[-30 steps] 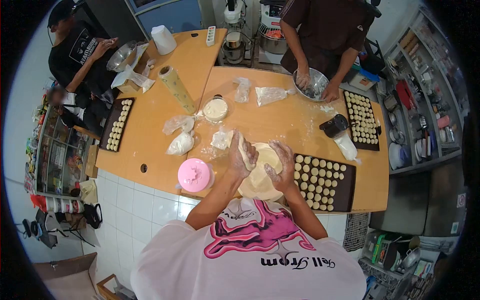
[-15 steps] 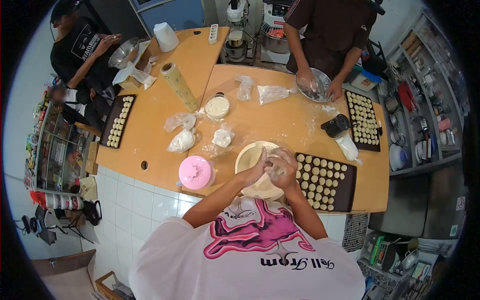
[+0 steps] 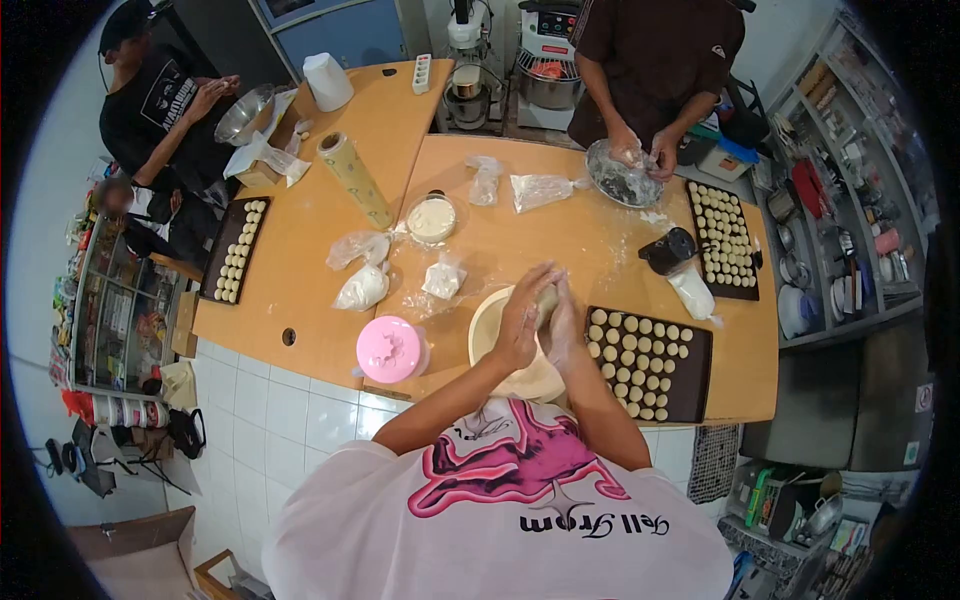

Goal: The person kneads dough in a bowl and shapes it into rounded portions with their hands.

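Over the near bowl (image 3: 482,335), pale dough (image 3: 547,302) between left hand (image 3: 516,328) and right hand (image 3: 564,330).
Both flat, fingers straight, closed on it; likely soft and light, best cupped around its sides.

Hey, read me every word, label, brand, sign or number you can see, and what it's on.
"ell From", upside down on the white shirt; first letter unclear.
Its smaller upper lettering: unreadable.
Black shirt: "AVA", then blurred.
Mixer panel, grey appliance's stickers, brown shirt's logo, other markings: too small.
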A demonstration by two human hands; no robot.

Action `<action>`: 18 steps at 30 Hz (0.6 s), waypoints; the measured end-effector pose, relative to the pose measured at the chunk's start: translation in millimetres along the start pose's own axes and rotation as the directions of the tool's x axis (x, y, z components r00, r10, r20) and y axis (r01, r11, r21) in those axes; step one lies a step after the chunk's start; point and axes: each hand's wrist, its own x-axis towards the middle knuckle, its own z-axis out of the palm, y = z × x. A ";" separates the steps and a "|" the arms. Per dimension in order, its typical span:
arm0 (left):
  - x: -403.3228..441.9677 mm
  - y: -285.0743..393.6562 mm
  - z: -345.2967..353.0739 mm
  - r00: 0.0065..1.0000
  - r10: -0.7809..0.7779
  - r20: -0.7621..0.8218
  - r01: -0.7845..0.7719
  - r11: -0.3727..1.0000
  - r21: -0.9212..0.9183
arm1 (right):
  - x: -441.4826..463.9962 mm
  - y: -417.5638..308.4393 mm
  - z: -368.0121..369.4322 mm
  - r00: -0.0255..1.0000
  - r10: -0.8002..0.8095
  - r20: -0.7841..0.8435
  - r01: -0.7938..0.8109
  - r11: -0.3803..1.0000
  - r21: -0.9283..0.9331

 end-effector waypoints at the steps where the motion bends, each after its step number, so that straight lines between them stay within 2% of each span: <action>1: 0.4 0.0 1.7 0.999 0.019 -0.042 -0.017 0.998 0.058 | -0.3 3.0 1.5 0.995 -0.062 0.074 0.065 0.997 -0.031; 3: -1.5 -1.3 3.5 0.995 -0.003 -0.095 0.006 0.999 0.035 | -3.8 8.6 -1.2 0.960 -0.181 0.216 0.201 0.977 -0.076; 4: -3.6 -3.2 4.8 0.992 -0.015 -0.124 0.018 1.000 0.021 | -5.8 4.7 -4.2 0.939 -0.136 0.315 0.158 0.986 -0.045; 7: -9.9 -13.8 3.6 0.976 -0.055 -0.213 0.054 0.998 -0.012 | -7.7 15.9 -4.2 0.913 -0.163 0.373 0.217 0.970 -0.107; 8: -11.5 -18.9 3.1 0.969 -0.070 -0.237 0.066 0.998 -0.024 | -13.9 18.8 -7.6 0.916 -0.149 0.373 0.173 0.984 -0.030; 9: -10.1 -40.3 -4.2 0.934 -0.230 -0.274 0.156 0.951 -0.266 | -14.5 21.9 -8.5 0.910 -0.148 0.388 0.175 0.984 -0.034; 10: -6.8 -73.8 -18.0 0.878 -0.394 -0.272 0.223 0.840 -0.495 | -14.5 27.0 -9.6 0.904 -0.144 0.402 0.174 0.984 -0.039; 12: 4.7 -78.4 -31.7 0.790 -0.600 -0.128 0.299 0.559 -0.773 | -18.5 27.8 -14.5 0.878 -0.148 0.455 0.217 0.971 -0.104; 13: 18.6 -50.7 -36.4 0.773 -0.634 -0.023 0.336 0.439 -0.833 | -15.2 27.2 -17.9 0.850 -0.246 0.466 0.387 0.892 -0.234; 15: 24.2 -33.8 -38.1 0.727 -0.658 0.196 0.384 0.152 -0.911 | -11.7 26.8 -20.3 0.748 -0.413 0.520 0.651 0.609 -0.453; 17: 17.7 -31.9 -26.2 0.680 -0.604 0.416 0.394 -0.178 -0.902 | -12.0 15.3 -18.9 0.516 -0.583 0.627 0.825 0.142 -0.547; 18: 4.1 -45.8 -25.5 0.649 -0.548 0.528 0.421 -0.319 -0.849 | -14.8 5.0 -15.3 0.379 -0.615 0.691 0.825 -0.115 -0.554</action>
